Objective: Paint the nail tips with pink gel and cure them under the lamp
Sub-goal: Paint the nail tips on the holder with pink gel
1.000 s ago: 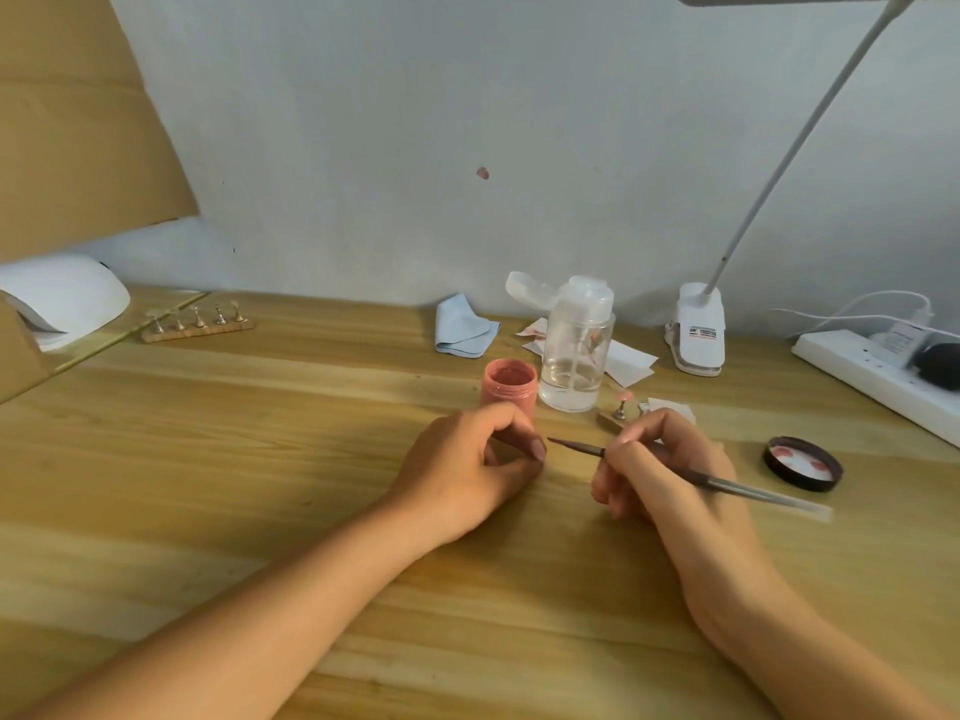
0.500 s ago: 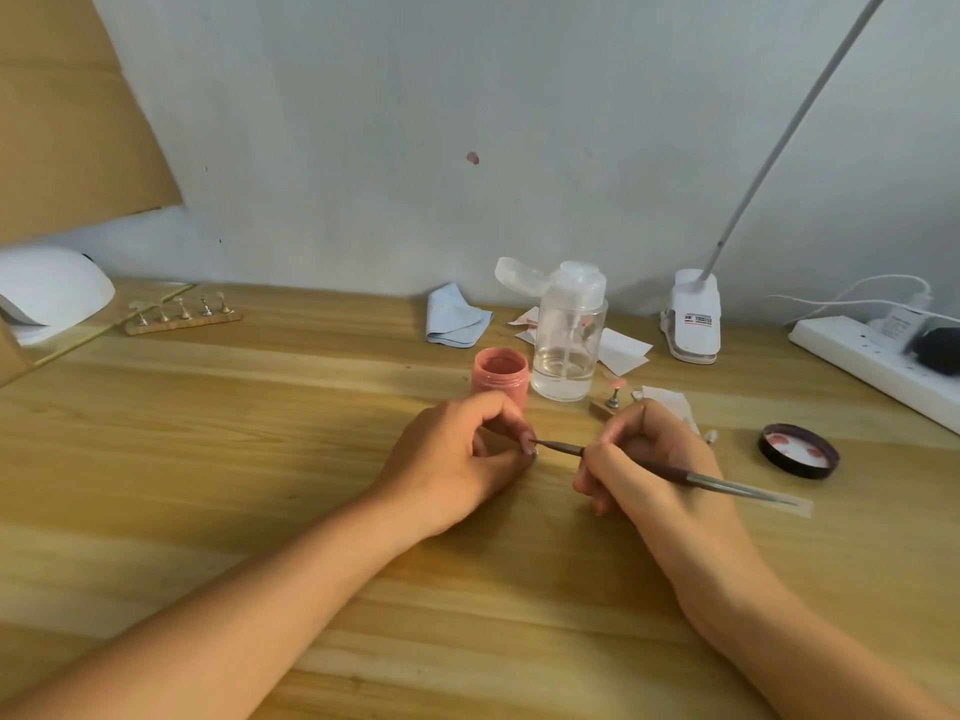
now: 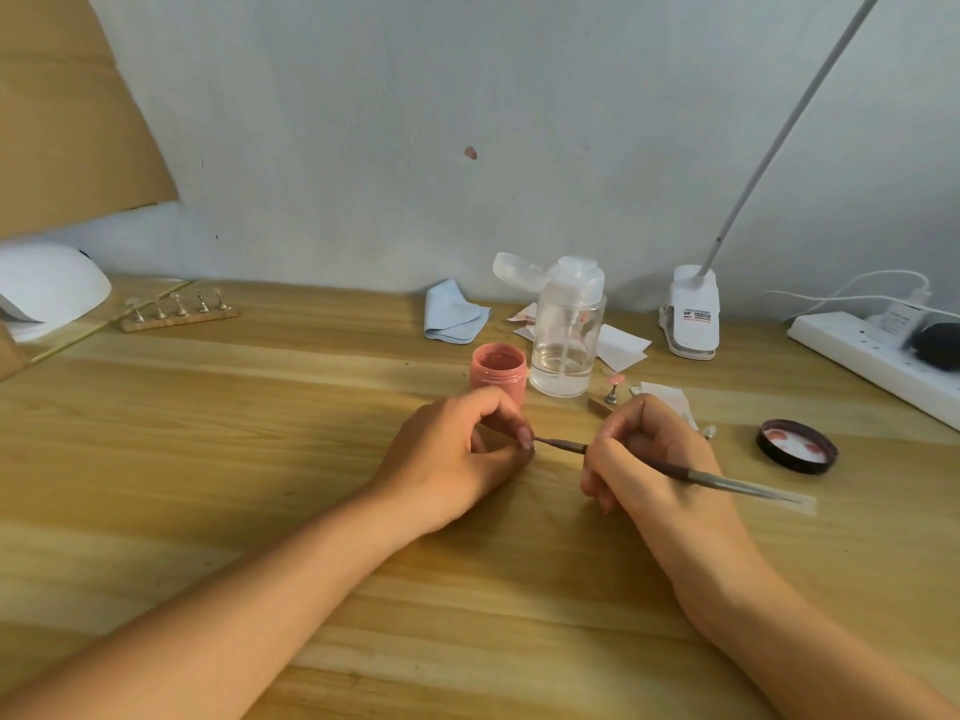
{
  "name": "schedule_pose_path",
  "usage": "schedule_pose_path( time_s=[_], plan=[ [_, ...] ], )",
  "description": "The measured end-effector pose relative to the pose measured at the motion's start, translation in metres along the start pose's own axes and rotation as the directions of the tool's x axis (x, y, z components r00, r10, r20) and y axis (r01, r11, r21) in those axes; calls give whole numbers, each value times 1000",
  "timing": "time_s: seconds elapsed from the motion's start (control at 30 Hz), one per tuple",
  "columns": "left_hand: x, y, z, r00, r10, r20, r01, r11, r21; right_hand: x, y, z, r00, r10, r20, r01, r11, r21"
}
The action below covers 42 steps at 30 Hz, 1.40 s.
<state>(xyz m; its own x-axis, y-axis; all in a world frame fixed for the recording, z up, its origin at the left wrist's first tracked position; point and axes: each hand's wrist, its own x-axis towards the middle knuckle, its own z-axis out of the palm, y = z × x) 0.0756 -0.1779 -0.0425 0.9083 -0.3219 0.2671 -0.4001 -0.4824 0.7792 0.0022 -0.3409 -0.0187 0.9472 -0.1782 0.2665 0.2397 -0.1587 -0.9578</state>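
Note:
My right hand [image 3: 644, 459] grips a thin gel brush [image 3: 727, 479], whose tip reaches left to the fingertips of my left hand [image 3: 457, 454]. My left hand pinches something very small between thumb and forefinger, probably a nail tip on its stand [image 3: 529, 445]; it is mostly hidden. The open pink gel jar [image 3: 497, 375] stands just behind my left hand. A stand with a pink-painted nail tip [image 3: 613, 388] sits behind my right hand. A wooden holder with several nail stands [image 3: 179, 310] lies at the back left beside the white curing lamp [image 3: 47, 291].
A clear pump bottle [image 3: 569, 335] stands behind the jar, with a blue cloth [image 3: 452, 314] and paper wipes near it. The jar's black lid [image 3: 797, 446] lies at the right. A clip desk lamp [image 3: 693, 319] and a power strip [image 3: 878, 363] sit at the back right.
The brush tip has moved left from a small gap to meet my left fingertips. The camera has tilted a little, shifting the scene in the view.

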Motion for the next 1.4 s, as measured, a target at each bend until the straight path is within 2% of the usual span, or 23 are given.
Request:
schedule_pose_path(
  time_s=[0.17, 0.27, 0.63, 0.77, 1.03, 1.23, 1.4],
  plan=[
    [0, 1, 0, 1000, 7, 15, -7, 1000, -11, 0, 2, -1, 1000, 6, 1, -6, 999, 47],
    [0, 1, 0, 1000, 9, 8, -9, 1000, 3, -1, 1, 0, 999, -7, 38, 7, 1000, 17],
    [0, 0, 0, 1000, 3, 5, -3, 1000, -12, -1, 0, 0, 1000, 16, 22, -15, 1000, -19],
    [0, 1, 0, 1000, -4, 10, 4, 1000, -26, 0, 1, 0, 1000, 13, -2, -13, 1000, 13],
    [0, 1, -1, 1000, 8, 16, -8, 1000, -5, -1, 2, -1, 999, -3, 45, 2, 1000, 21],
    [0, 0, 0, 999, 20, 26, -18, 998, -58, 0, 2, -3, 999, 13, -30, -9, 991, 130],
    [1, -2, 1, 1000, 17, 17, -16, 999, -52, 0, 2, -1, 999, 20, 32, -23, 997, 80]
  ],
)
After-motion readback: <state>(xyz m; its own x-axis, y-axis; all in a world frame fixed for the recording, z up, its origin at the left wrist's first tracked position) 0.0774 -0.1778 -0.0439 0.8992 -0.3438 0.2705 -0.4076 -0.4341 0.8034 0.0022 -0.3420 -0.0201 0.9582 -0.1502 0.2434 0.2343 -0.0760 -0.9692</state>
